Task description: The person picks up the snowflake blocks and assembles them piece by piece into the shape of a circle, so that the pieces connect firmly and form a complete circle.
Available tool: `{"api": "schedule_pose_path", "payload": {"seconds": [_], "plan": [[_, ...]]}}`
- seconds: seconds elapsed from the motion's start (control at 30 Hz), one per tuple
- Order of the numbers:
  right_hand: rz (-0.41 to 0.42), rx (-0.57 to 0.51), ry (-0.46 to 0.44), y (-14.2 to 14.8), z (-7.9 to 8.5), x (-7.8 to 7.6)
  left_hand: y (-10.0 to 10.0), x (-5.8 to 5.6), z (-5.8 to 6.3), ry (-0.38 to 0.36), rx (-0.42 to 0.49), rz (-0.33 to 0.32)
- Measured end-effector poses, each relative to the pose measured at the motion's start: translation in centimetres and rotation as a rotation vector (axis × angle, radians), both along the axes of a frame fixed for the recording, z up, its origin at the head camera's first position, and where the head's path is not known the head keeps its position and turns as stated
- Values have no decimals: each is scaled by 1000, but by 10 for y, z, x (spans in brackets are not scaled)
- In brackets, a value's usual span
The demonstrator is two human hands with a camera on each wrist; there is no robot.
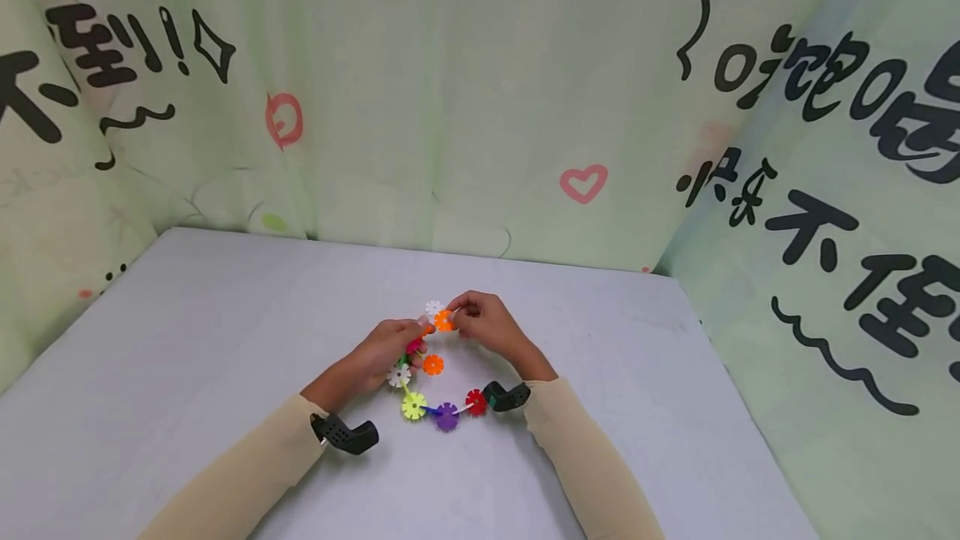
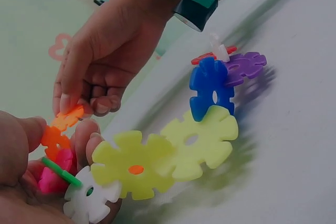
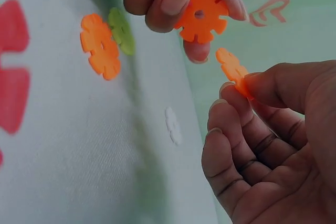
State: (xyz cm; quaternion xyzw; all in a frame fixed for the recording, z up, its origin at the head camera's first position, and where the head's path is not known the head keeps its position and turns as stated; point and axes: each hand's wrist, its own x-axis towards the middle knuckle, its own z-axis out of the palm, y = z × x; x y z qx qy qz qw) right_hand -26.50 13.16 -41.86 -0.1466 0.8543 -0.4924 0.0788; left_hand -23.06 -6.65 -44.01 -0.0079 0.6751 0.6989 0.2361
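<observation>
- Your right hand (image 1: 486, 323) pinches an orange disc (image 3: 230, 66) at its rim between thumb and fingertips, the far edge sticking out bare toward the other hand.
- Expect that disc to be light, thin, stiff plastic: hardly breakable, but smooth enough to twist in a tip grip. Hold it by the edge, thumb and finger on its flat faces, with the notch facing the other hand kept free.
- Just across from it, your left hand (image 1: 386, 348) grips the near end of a disc chain (image 2: 205, 153), with an end orange disc (image 3: 210, 27) held out by the fingers.
- Brace the chain on that end disc, close to its free notch; gripped farther back, the slotted joints would probably swivel or pop apart.
- From your left hand the chain curves toward your right wrist: white disc, yellow pair, blue disc (image 2: 210, 85), purple disc (image 2: 247, 69), then red disc (image 2: 210, 56). That trailing weight is slight, but a tug could loosen joints.
- Below your left fingers lie another orange disc (image 3: 92, 35) and a green disc (image 3: 123, 30); whether they are joined, you cannot tell.
- Beyond both hands, a white disc (image 3: 170, 124) lies on the table (image 1: 637, 340).
</observation>
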Motion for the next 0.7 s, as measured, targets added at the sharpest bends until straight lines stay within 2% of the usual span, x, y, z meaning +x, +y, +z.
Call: {"api": "schedule_pose_path", "payload": {"seconds": [0.23,0.5,0.7], "plan": [[-1,-38,-15,-2,1,3,3,1,-2,1,2,4],[-23,-39,-15,-3,-1,4,4,2,1,17,6,-6],[5,-27,-22,-3,-3,4,3,3,-2,22,2,1]]}}
